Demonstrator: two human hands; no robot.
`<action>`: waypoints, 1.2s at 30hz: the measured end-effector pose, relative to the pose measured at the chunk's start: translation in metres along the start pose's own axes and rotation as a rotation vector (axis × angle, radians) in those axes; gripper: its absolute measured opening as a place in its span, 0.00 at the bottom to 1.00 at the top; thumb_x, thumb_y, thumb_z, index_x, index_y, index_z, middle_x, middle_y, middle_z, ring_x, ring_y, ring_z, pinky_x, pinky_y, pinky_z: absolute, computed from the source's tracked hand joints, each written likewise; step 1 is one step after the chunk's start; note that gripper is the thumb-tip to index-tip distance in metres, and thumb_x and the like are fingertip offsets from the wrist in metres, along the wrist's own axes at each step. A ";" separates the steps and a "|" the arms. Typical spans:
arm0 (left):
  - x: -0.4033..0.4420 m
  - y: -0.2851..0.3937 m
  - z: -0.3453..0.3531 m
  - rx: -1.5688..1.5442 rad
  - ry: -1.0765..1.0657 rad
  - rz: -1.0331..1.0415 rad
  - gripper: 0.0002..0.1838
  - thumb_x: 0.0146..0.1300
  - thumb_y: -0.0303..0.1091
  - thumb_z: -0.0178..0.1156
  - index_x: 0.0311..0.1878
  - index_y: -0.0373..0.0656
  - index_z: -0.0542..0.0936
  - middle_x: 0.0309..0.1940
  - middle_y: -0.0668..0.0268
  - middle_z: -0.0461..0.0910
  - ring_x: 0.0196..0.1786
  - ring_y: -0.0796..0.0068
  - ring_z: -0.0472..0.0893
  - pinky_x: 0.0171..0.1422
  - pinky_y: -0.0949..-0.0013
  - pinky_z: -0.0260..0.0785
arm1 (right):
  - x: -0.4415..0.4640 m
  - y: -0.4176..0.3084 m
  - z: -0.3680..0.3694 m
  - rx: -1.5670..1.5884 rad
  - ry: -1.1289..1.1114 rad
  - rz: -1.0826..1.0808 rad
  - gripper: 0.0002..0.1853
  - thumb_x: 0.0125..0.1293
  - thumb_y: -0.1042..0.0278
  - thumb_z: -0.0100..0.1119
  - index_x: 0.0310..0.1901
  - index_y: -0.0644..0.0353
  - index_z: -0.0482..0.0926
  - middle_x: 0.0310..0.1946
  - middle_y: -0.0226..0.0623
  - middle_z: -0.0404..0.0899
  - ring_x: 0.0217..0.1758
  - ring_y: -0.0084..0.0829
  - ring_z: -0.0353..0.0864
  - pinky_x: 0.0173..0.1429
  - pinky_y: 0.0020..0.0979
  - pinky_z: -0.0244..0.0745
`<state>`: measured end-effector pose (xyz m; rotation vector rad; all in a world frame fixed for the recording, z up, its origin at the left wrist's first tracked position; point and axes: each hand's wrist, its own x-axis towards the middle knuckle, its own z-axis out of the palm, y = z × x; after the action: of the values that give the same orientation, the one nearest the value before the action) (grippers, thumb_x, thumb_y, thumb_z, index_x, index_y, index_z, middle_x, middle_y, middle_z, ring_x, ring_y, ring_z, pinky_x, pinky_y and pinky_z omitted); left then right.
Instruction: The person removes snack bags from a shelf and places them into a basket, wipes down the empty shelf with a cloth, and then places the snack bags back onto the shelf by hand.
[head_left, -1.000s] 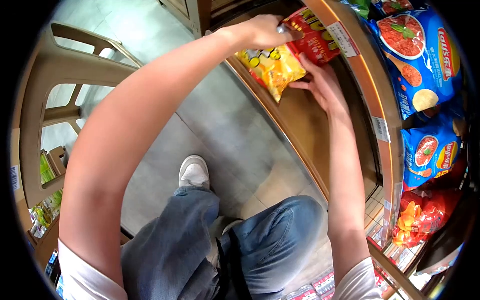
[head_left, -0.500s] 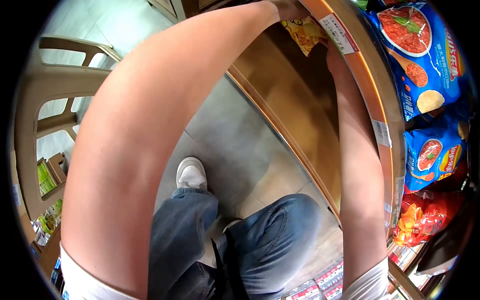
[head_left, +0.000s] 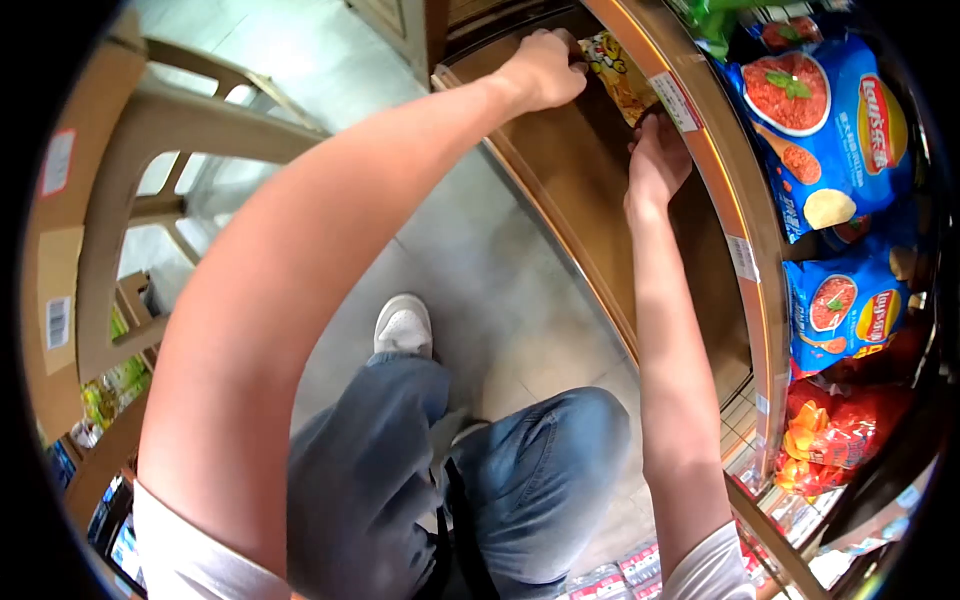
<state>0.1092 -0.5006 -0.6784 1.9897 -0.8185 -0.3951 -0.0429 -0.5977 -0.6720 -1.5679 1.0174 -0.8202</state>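
A yellow snack bag (head_left: 618,78) with printed cartoon-like figures lies at the far end of a low brown shelf (head_left: 590,190), partly under the shelf edge above. To its left is my left hand (head_left: 548,70), fingers loosely bent and apart, with the fingertips close to the bag's side. My right hand (head_left: 660,158) is at the bag's near end, thumb apart from the fingers. Those fingertips are close to the bag's lower edge; whether they touch it I cannot tell. Neither hand appears to grip anything.
Above the low shelf runs a curved orange shelf edge (head_left: 715,150) with price labels. Blue chip bags (head_left: 830,130) and red bags (head_left: 835,430) sit on the shelf to the right. A beige plastic stool (head_left: 200,135) and cardboard boxes (head_left: 60,250) stand at left.
Both hands have come out from beneath the upper shelf edge and show more fully. The right hand has moved left and nearer. More of the yellow bag is visible as the view shifts.
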 end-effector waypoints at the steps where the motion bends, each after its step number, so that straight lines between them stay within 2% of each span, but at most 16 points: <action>1: -0.018 0.018 -0.017 0.027 -0.070 -0.059 0.16 0.62 0.31 0.57 0.52 0.35 0.78 0.48 0.51 0.82 0.53 0.57 0.80 0.58 0.61 0.70 | -0.020 -0.013 0.005 -0.112 -0.026 0.139 0.12 0.72 0.67 0.53 0.51 0.64 0.77 0.40 0.35 0.81 0.39 0.24 0.81 0.38 0.27 0.79; 2: -0.034 0.034 -0.034 0.051 -0.142 -0.121 0.15 0.62 0.30 0.56 0.50 0.34 0.79 0.45 0.50 0.82 0.51 0.56 0.81 0.56 0.60 0.71 | -0.033 -0.021 0.011 0.077 -0.033 0.212 0.12 0.73 0.68 0.52 0.49 0.68 0.77 0.30 0.34 0.80 0.27 0.21 0.78 0.33 0.23 0.77; 4: -0.057 0.029 -0.040 0.052 -0.015 0.022 0.10 0.61 0.31 0.60 0.38 0.33 0.82 0.30 0.50 0.83 0.39 0.51 0.83 0.46 0.59 0.74 | -0.055 -0.027 0.013 0.110 -0.130 0.250 0.12 0.73 0.65 0.54 0.44 0.68 0.79 0.25 0.32 0.77 0.22 0.20 0.74 0.29 0.24 0.74; 6: -0.078 0.041 -0.056 0.109 -0.083 -0.141 0.13 0.61 0.35 0.64 0.36 0.32 0.82 0.28 0.47 0.81 0.36 0.47 0.82 0.42 0.57 0.75 | -0.079 -0.048 0.023 -0.049 -0.131 0.276 0.18 0.70 0.57 0.58 0.33 0.68 0.81 0.17 0.32 0.75 0.15 0.20 0.71 0.21 0.24 0.67; 9: -0.116 0.065 -0.089 0.060 -0.126 -0.400 0.18 0.63 0.42 0.63 0.34 0.31 0.82 0.28 0.42 0.80 0.36 0.43 0.81 0.41 0.55 0.75 | -0.111 -0.081 0.025 -0.245 -0.176 0.401 0.25 0.69 0.48 0.56 0.28 0.67 0.81 0.16 0.33 0.74 0.13 0.23 0.70 0.19 0.27 0.66; 12: -0.157 0.083 -0.111 0.087 -0.072 -0.513 0.22 0.67 0.44 0.58 0.31 0.29 0.82 0.28 0.39 0.79 0.37 0.41 0.80 0.42 0.52 0.75 | -0.140 -0.102 0.013 -0.269 -0.214 0.493 0.26 0.71 0.48 0.53 0.28 0.68 0.80 0.18 0.34 0.74 0.15 0.24 0.71 0.19 0.28 0.67; 14: -0.183 0.107 -0.135 0.058 -0.086 -0.600 0.27 0.70 0.47 0.52 0.29 0.30 0.82 0.29 0.39 0.79 0.38 0.38 0.79 0.44 0.50 0.74 | -0.160 -0.122 -0.001 -0.296 -0.228 0.542 0.25 0.72 0.50 0.51 0.30 0.68 0.80 0.21 0.35 0.76 0.19 0.24 0.74 0.20 0.29 0.69; 16: -0.205 0.134 -0.160 0.114 -0.206 -0.697 0.28 0.72 0.47 0.45 0.34 0.29 0.82 0.35 0.41 0.81 0.43 0.41 0.81 0.50 0.52 0.75 | -0.179 -0.152 -0.022 -0.317 -0.305 0.630 0.18 0.75 0.59 0.47 0.41 0.68 0.77 0.18 0.27 0.68 0.18 0.20 0.66 0.25 0.26 0.71; 17: -0.215 0.151 -0.173 0.115 -0.203 -0.696 0.28 0.72 0.47 0.45 0.34 0.29 0.82 0.35 0.41 0.81 0.43 0.41 0.81 0.50 0.52 0.75 | -0.190 -0.171 -0.032 -0.316 -0.307 0.628 0.18 0.75 0.59 0.47 0.41 0.68 0.77 0.18 0.27 0.68 0.18 0.20 0.66 0.25 0.26 0.71; 19: -0.236 0.186 -0.199 0.160 -0.265 -0.796 0.32 0.73 0.51 0.39 0.35 0.30 0.83 0.36 0.40 0.81 0.44 0.42 0.81 0.52 0.51 0.74 | -0.209 -0.211 -0.052 -0.208 -0.314 0.664 0.14 0.72 0.63 0.52 0.42 0.69 0.79 0.26 0.35 0.78 0.22 0.21 0.74 0.23 0.25 0.71; 22: -0.265 0.236 -0.234 0.128 -0.263 -0.838 0.33 0.74 0.52 0.37 0.36 0.31 0.83 0.36 0.41 0.81 0.45 0.42 0.81 0.53 0.51 0.74 | -0.229 -0.271 -0.079 -0.197 -0.378 0.713 0.11 0.70 0.68 0.55 0.44 0.68 0.78 0.26 0.35 0.79 0.22 0.20 0.74 0.24 0.25 0.71; 26: -0.316 0.318 -0.274 0.060 -0.160 -0.848 0.30 0.73 0.48 0.40 0.34 0.30 0.82 0.35 0.40 0.81 0.43 0.39 0.81 0.52 0.49 0.74 | -0.255 -0.351 -0.110 -0.246 -0.455 0.623 0.13 0.66 0.62 0.63 0.35 0.66 0.79 0.19 0.31 0.77 0.17 0.20 0.72 0.20 0.25 0.67; 28: -0.350 0.351 -0.282 -0.034 -0.025 -0.743 0.26 0.71 0.45 0.44 0.33 0.30 0.81 0.33 0.39 0.80 0.42 0.37 0.80 0.51 0.48 0.74 | -0.268 -0.393 -0.128 -0.250 -0.466 0.595 0.16 0.66 0.59 0.64 0.32 0.65 0.78 0.17 0.31 0.76 0.15 0.20 0.71 0.19 0.24 0.65; 32: -0.391 0.433 -0.336 -0.232 0.017 -0.887 0.16 0.66 0.37 0.50 0.36 0.32 0.79 0.33 0.45 0.83 0.42 0.48 0.84 0.48 0.55 0.74 | -0.286 -0.482 -0.165 -0.220 -0.537 0.633 0.18 0.68 0.56 0.61 0.31 0.65 0.78 0.19 0.31 0.76 0.19 0.20 0.74 0.23 0.24 0.70; 33: -0.407 0.431 -0.338 -0.302 0.082 -0.857 0.11 0.65 0.32 0.48 0.39 0.36 0.78 0.26 0.64 0.79 0.28 0.71 0.78 0.36 0.64 0.71 | -0.291 -0.500 -0.174 -0.211 -0.560 0.652 0.18 0.69 0.55 0.60 0.31 0.65 0.78 0.19 0.31 0.77 0.20 0.20 0.75 0.24 0.24 0.73; 36: -0.427 0.453 -0.380 -0.374 0.209 -0.944 0.13 0.64 0.35 0.51 0.39 0.35 0.79 0.27 0.58 0.81 0.33 0.68 0.81 0.42 0.63 0.72 | -0.293 -0.536 -0.189 -0.186 -0.634 0.552 0.18 0.71 0.56 0.56 0.32 0.65 0.79 0.21 0.31 0.78 0.22 0.20 0.77 0.26 0.23 0.75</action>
<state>-0.1637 -0.1282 -0.1130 1.8967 0.3637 -0.7850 -0.2237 -0.3550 -0.1089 -1.4468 0.9848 0.1550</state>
